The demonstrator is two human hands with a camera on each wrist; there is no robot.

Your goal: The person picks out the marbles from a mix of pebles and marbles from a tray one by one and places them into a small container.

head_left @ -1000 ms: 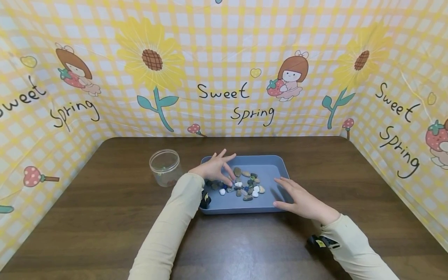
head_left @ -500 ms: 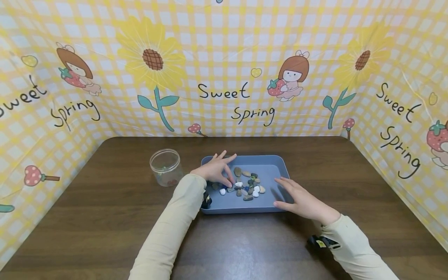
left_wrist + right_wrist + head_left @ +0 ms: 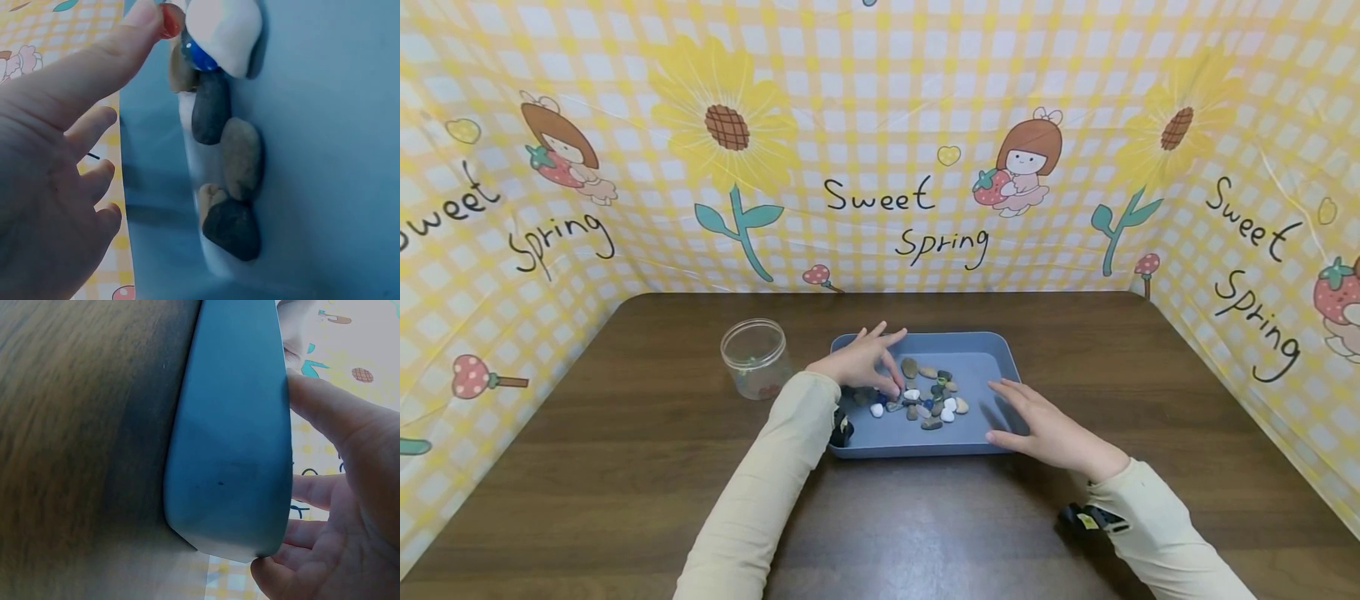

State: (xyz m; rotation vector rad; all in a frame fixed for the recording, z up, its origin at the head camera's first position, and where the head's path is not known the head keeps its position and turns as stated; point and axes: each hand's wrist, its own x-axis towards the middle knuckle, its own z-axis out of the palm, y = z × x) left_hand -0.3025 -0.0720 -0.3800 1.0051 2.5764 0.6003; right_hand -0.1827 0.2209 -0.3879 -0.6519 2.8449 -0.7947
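Note:
My left hand (image 3: 859,364) is over the left part of the blue tray (image 3: 985,446), thumb and index finger pinching a small red bead (image 3: 171,21). The left wrist view shows this hand (image 3: 56,144) with its other fingers spread. Close to the bead lie a white stone (image 3: 226,31), a blue marble (image 3: 201,57) and a dark stone (image 3: 211,107). At the tray's right side, my right hand (image 3: 1048,429) has relaxed, spread fingers. In the right wrist view this hand (image 3: 344,494) touches the tray rim (image 3: 290,456) and grips nothing.
Left of the tray stands a clear open jar (image 3: 754,367), with small things at its bottom that I cannot make out. Several grey, tan and white stones (image 3: 949,405) lie mid-tray. The brown table (image 3: 625,467) ends at a checked cloth backdrop (image 3: 880,108).
The thumb and index finger of my left hand have drawn together low over the stones. My right hand has stayed in place at the tray's side.

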